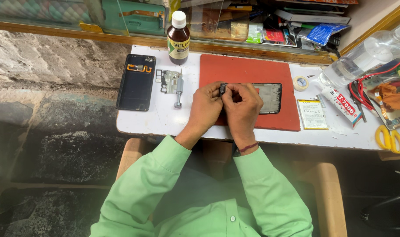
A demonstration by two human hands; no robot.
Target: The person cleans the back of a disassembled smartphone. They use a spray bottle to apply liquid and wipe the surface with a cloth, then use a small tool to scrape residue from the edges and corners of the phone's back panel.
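The phone is already in pieces – its back cover and a small board lie at the left of the white table. The open phone frame lies on a red mat. Both hands meet above it. The left hand and the right hand pinch a small black part between closed fingers. It looks like putting it back together is still to do. A brown bottle with a white cap and yellow label stands behind – a white glue tube lies at the right.

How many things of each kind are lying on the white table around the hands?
Phone parts: 4 (back cover, circuit board, frame, battery)
Bottles: 2 (brown, clear)
Screwdriver: 1
Red mat: 1
Tape roll: 1
Glue tube: 1
Yellow scissors: 1
Total: 11
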